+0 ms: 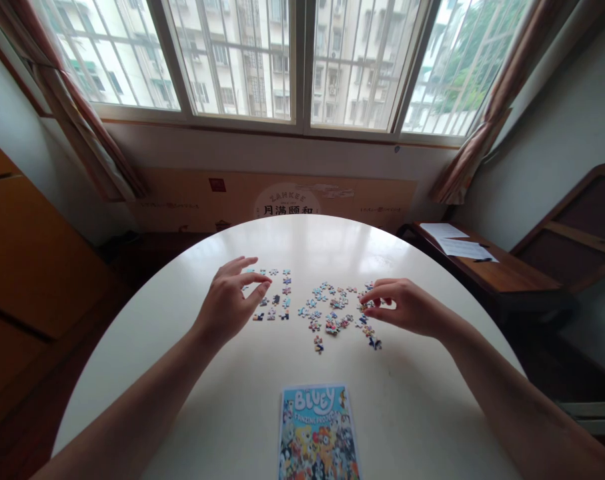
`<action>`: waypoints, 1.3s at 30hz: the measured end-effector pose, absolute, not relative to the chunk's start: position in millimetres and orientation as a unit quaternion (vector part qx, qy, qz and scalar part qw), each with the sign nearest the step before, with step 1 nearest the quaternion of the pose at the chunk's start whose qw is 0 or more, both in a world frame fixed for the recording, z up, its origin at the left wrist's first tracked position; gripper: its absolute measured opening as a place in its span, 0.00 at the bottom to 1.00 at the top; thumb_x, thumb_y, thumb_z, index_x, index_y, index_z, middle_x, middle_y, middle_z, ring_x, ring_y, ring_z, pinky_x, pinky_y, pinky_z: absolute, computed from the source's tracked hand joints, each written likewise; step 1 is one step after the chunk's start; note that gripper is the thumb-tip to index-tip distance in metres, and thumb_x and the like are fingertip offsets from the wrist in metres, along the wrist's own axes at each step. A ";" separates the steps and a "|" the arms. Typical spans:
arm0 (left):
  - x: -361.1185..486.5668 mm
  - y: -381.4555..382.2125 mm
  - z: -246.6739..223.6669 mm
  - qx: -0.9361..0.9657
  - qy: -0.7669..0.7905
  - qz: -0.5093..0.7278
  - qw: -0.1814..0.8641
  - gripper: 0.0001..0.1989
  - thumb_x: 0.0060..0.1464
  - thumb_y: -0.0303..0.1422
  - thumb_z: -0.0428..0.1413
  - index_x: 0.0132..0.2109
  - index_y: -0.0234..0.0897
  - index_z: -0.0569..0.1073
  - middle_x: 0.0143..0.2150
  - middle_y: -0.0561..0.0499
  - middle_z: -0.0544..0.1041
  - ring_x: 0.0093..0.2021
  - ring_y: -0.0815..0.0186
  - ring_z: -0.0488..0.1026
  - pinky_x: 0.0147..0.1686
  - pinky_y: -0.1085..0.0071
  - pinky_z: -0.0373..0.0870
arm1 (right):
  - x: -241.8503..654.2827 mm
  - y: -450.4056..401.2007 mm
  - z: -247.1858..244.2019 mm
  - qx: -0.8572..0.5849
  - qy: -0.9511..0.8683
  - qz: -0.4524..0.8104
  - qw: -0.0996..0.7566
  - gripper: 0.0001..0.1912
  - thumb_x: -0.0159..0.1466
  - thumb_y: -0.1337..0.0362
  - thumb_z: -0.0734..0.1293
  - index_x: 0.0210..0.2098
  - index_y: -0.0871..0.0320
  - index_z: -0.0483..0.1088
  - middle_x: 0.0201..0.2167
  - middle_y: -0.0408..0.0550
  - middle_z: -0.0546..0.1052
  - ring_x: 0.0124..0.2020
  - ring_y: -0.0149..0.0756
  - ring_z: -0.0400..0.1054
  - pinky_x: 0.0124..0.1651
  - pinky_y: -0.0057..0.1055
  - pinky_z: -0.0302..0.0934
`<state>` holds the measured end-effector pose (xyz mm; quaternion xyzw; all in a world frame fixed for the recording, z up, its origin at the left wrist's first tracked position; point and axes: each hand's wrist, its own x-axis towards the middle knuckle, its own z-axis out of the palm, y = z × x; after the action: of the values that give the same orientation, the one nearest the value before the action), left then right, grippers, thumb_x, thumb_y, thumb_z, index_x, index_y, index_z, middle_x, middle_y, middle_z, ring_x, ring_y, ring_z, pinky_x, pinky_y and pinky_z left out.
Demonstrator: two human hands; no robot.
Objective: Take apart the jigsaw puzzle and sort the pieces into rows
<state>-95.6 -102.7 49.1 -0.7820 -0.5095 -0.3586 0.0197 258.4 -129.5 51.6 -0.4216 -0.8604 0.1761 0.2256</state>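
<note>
My left hand (235, 293) hovers at the left side of a group of spaced puzzle pieces (287, 291) set out in rows. Its thumb and index finger come together near the tip; whatever is between them is too small to make out. My right hand (397, 305) is over the right edge of a loose heap of puzzle pieces (332, 323), its fingers bent down towards the pieces at that edge. Whether it grips one is unclear. Nearer to me lies a picture sheet (319, 430) with "BLUEY" printed on it.
The round white table (222, 413) fills the middle. Beyond it a long printed box (182, 200) stands below the window. At the right is a wooden side table (512, 273) with papers (462, 248) and pens. Curtains hang on both sides.
</note>
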 end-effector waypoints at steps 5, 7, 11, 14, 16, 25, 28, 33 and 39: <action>-95.3 -103.0 49.8 -0.782 -0.511 -0.356 0.014 0.12 0.59 0.39 0.55 0.38 0.40 0.82 0.56 0.42 0.75 0.62 0.49 0.66 0.60 0.45 0.63 | 251.0 -132.8 47.8 -0.383 -0.886 0.216 0.148 0.09 0.61 0.61 0.71 0.41 0.53 0.80 0.31 0.45 0.77 0.31 0.31 0.69 0.34 0.28 0.60; -95.4 -103.0 49.9 -0.781 -0.511 -0.358 0.013 0.12 0.59 0.38 0.55 0.37 0.40 0.82 0.56 0.42 0.75 0.62 0.49 0.66 0.60 0.45 0.63 | 248.2 -132.8 44.6 -0.391 -0.884 0.213 0.141 0.09 0.62 0.62 0.71 0.41 0.52 0.80 0.33 0.46 0.77 0.32 0.32 0.69 0.35 0.29 0.60; -95.4 -103.2 49.5 -0.781 -0.510 -0.360 0.011 0.11 0.59 0.38 0.55 0.37 0.40 0.82 0.56 0.42 0.75 0.62 0.49 0.65 0.60 0.45 0.64 | 245.9 -129.9 37.3 -0.409 -0.879 0.173 0.172 0.12 0.64 0.66 0.67 0.44 0.50 0.80 0.35 0.48 0.76 0.35 0.34 0.70 0.40 0.32 0.61; -95.1 -103.7 49.8 -0.782 -0.509 -0.360 0.009 0.11 0.59 0.38 0.55 0.37 0.40 0.82 0.56 0.42 0.75 0.62 0.49 0.66 0.60 0.45 0.64 | 244.8 -128.7 33.9 -0.407 -0.884 0.161 0.164 0.15 0.64 0.69 0.66 0.45 0.47 0.80 0.35 0.48 0.76 0.35 0.35 0.70 0.39 0.32 0.62; -95.0 -103.9 50.1 -0.781 -0.510 -0.360 0.010 0.11 0.59 0.38 0.55 0.36 0.40 0.82 0.56 0.42 0.75 0.61 0.49 0.66 0.60 0.45 0.64 | 244.5 -128.7 33.5 -0.426 -0.876 0.148 0.171 0.16 0.64 0.70 0.65 0.43 0.47 0.80 0.35 0.47 0.76 0.35 0.35 0.70 0.40 0.32 0.63; -95.4 -103.3 49.9 -0.780 -0.510 -0.362 0.014 0.12 0.59 0.38 0.55 0.37 0.40 0.82 0.56 0.42 0.75 0.61 0.49 0.66 0.60 0.45 0.64 | 249.7 -122.1 30.5 -0.476 -0.832 0.101 0.266 0.15 0.64 0.71 0.62 0.42 0.54 0.80 0.38 0.50 0.78 0.36 0.35 0.73 0.39 0.32 0.66; -94.9 -104.0 51.2 -0.780 -0.511 -0.360 0.012 0.12 0.59 0.38 0.54 0.37 0.40 0.82 0.56 0.42 0.75 0.61 0.49 0.66 0.59 0.45 0.64 | 247.6 -122.5 30.6 -0.464 -0.836 0.086 0.279 0.16 0.63 0.71 0.62 0.41 0.53 0.80 0.38 0.50 0.78 0.38 0.37 0.73 0.41 0.34 0.67; -94.6 -103.7 51.2 -0.781 -0.510 -0.360 0.008 0.13 0.59 0.39 0.54 0.37 0.40 0.82 0.56 0.42 0.75 0.61 0.49 0.66 0.60 0.45 0.64 | 242.4 -123.6 26.9 -0.436 -0.860 0.074 0.255 0.11 0.62 0.69 0.67 0.40 0.51 0.80 0.38 0.50 0.78 0.42 0.41 0.71 0.45 0.39 0.66; -94.5 -105.3 52.4 -0.775 -0.512 -0.371 0.010 0.12 0.59 0.39 0.54 0.37 0.40 0.81 0.56 0.43 0.75 0.61 0.50 0.66 0.60 0.46 0.64 | 244.3 -120.7 21.8 -0.480 -0.850 0.078 0.203 0.07 0.62 0.64 0.70 0.38 0.49 0.80 0.39 0.49 0.78 0.42 0.42 0.70 0.47 0.41 0.64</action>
<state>-94.5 -105.3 52.4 -0.7746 -0.5119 -0.3714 0.0103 244.3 -120.7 21.8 -0.4800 -0.8498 0.0777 0.2035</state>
